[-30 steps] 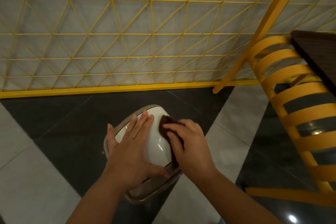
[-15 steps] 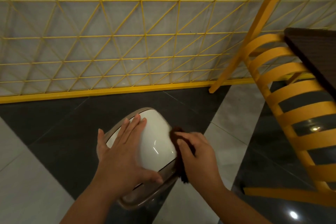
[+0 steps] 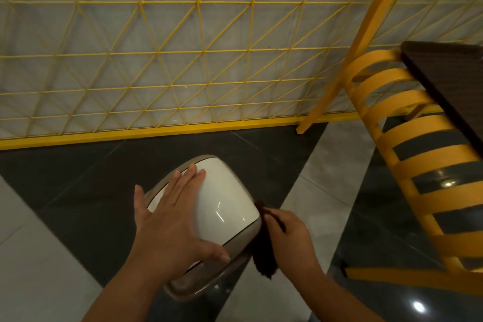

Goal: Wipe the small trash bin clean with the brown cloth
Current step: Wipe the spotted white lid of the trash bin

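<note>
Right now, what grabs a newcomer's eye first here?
The white-lidded small trash bin at bottom centre, with the left hand spread flat on its lid and the right hand pressing a brown cloth against its right side. Then the yellow chair at right and the yellow lattice fence behind.

1 head-worn view, close, steeply downward (wide-angle) toward floor [image 3: 52,256]

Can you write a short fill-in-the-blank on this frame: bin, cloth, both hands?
1. The left hand lies flat on the small trash bin's glossy ____ lid.
2. The brown cloth is held by the ____ hand.
3. The cloth touches the bin's ____ side, below the lid.
4. The slatted chair on the right is ____.

Missing: white; right; right; yellow
</note>
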The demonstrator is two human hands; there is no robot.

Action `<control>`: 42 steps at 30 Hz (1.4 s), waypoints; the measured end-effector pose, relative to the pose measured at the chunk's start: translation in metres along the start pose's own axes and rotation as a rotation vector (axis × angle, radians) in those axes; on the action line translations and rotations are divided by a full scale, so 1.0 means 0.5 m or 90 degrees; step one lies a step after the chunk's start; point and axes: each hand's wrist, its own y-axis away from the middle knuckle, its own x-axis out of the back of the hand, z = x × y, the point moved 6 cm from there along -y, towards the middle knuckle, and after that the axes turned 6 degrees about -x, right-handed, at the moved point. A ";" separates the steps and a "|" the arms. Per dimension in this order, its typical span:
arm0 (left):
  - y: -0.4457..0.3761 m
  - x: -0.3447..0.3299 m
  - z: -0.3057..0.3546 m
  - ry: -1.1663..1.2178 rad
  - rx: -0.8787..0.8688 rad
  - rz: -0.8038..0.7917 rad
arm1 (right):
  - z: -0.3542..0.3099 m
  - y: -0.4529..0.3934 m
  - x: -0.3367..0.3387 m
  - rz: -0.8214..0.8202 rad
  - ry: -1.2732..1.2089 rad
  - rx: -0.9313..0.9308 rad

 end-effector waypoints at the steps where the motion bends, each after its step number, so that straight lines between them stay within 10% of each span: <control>1: 0.000 0.000 -0.001 0.000 0.001 0.004 | 0.009 0.017 0.004 0.011 -0.013 0.011; 14: -0.005 -0.001 -0.005 -0.043 0.046 0.052 | -0.161 0.085 -0.014 0.039 0.138 0.378; 21: -0.005 0.003 -0.008 -0.040 0.032 0.064 | -0.094 0.096 -0.003 0.039 -0.034 0.208; 29: 0.019 -0.005 -0.136 0.507 0.233 0.101 | -0.060 0.115 -0.019 0.055 -0.186 0.088; 42: 0.086 -0.004 -0.145 0.514 0.244 -0.010 | -0.188 -0.023 -0.024 0.105 -0.253 0.093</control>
